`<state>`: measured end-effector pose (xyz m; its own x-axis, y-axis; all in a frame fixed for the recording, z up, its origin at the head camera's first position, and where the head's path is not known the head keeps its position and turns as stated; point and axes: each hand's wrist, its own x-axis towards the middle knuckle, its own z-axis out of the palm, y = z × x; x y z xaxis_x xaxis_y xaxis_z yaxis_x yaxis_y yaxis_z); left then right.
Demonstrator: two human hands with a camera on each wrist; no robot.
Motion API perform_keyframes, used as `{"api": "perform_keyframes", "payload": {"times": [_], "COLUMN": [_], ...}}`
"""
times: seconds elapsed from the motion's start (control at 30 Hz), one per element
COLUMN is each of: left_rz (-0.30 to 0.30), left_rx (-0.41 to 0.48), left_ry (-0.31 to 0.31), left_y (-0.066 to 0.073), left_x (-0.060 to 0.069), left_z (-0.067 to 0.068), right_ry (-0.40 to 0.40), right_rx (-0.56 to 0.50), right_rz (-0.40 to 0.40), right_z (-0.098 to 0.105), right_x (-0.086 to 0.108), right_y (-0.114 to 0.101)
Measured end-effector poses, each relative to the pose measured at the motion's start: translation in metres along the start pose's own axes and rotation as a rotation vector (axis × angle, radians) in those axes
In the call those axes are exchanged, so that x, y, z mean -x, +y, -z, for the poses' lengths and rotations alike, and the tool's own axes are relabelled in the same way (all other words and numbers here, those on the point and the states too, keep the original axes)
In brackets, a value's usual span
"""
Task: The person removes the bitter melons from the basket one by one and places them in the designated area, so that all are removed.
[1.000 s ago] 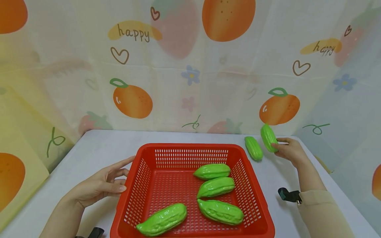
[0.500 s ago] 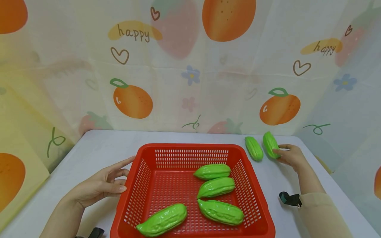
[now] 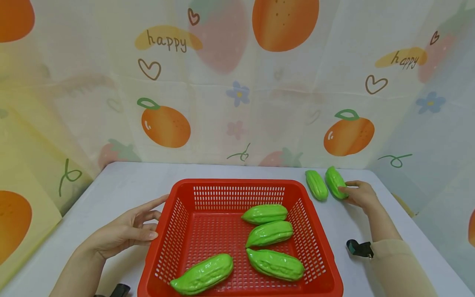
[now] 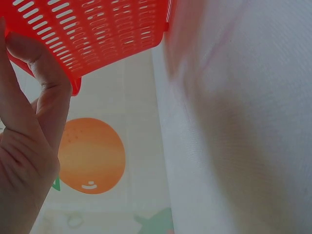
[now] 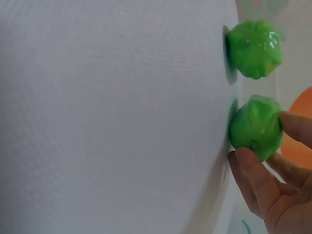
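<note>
At far right, the right hand (image 3: 361, 194) pinches a gourd (image 3: 335, 181), likely light, stiff, slick, best gripped midway; left hand (image 3: 121, 231) loosely spread.

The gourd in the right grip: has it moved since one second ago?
Yes, downward in the head view: the tip of the gourd met the printed orange before, and now it is below, with a gap.

In the head view, the bottom edge is cutting off the near side of your red basket (image 3: 213, 237), your right sleeve (image 3: 402, 268) and the black device (image 3: 119, 290) at lower left. Your right hand (image 3: 361, 196) is partly hiding the green gourd (image 3: 333, 180) it is gripping. Your left hand (image 4: 31, 146) is running off its wrist view.
</note>
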<state>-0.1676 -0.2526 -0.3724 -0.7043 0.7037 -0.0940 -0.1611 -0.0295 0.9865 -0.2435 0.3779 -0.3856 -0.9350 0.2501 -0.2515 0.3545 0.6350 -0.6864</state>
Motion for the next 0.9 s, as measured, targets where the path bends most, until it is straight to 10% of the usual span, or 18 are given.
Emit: {"api": "perform_keyframes", "payload": {"times": [0.9], "left_rz": [-0.011], "left_rx": [0.007], "left_ry": [-0.009], "left_y": [-0.0007], "left_x": [-0.0001], "left_z": [-0.0005], "right_ry": [0.039], "right_rx": [0.033], "right_rz": [-0.024], "right_z": [-0.004], "right_x": [-0.0001], "right_y": [-0.0035]}}
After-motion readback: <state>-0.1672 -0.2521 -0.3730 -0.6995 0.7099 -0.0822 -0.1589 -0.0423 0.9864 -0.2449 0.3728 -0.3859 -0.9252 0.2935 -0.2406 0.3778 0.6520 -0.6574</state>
